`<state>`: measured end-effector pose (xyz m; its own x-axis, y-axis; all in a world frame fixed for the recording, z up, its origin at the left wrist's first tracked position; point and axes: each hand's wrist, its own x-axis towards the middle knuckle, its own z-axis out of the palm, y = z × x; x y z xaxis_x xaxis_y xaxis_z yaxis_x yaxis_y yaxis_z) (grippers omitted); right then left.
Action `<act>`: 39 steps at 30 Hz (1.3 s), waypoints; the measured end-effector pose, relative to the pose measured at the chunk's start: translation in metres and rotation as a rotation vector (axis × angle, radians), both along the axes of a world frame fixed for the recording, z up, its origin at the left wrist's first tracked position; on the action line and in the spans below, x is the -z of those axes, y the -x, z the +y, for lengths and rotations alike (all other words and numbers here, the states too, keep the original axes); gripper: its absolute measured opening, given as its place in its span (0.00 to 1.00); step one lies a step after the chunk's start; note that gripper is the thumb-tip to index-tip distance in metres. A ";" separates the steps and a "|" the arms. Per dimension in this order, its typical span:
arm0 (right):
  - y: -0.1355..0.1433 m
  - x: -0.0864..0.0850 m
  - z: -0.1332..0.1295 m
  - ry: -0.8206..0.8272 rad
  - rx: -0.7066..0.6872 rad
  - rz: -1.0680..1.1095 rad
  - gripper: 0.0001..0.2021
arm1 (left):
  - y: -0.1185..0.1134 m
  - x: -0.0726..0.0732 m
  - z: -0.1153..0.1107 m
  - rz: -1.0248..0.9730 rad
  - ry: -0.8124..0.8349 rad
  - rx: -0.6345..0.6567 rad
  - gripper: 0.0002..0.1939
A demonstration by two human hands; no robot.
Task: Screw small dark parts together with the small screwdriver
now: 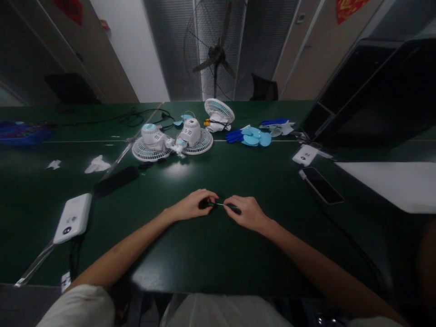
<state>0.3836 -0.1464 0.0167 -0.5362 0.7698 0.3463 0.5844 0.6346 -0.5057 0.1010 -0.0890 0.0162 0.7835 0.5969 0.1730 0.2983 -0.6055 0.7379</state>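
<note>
Low over the middle of the green table [204, 254], my right hand [248, 213] is closed around the dark handle of a screwdriver [235, 209]. Its thin metal shaft points left, toward my other hand. My left hand [193, 205] is curled around a small dark part [205, 204], and the shaft's tip reaches that part. The part is mostly covered by my fingers, so its kind does not show.
Beyond my hands lie white fan heads [197, 141], another small fan [219, 113] and light-blue fan blades [254, 136]. White power banks [73, 218] [304, 155] stand at both sides. A phone [323, 185] lies right, with a black monitor [371, 91] behind.
</note>
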 end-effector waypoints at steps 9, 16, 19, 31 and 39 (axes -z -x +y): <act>-0.003 0.001 -0.001 -0.006 -0.040 0.039 0.06 | -0.006 -0.006 -0.011 -0.004 0.034 0.035 0.26; -0.001 -0.003 -0.004 -0.007 -0.078 0.009 0.07 | -0.007 -0.001 -0.010 -0.009 0.023 0.039 0.26; -0.001 -0.003 -0.004 -0.010 -0.082 0.001 0.07 | -0.007 -0.003 -0.009 -0.013 0.034 0.054 0.26; 0.002 0.005 0.000 -0.018 -0.089 -0.006 0.10 | -0.008 -0.004 -0.009 -0.021 0.031 0.044 0.29; -0.001 0.004 0.001 -0.012 -0.057 0.034 0.10 | -0.010 -0.003 -0.009 0.004 0.039 0.056 0.31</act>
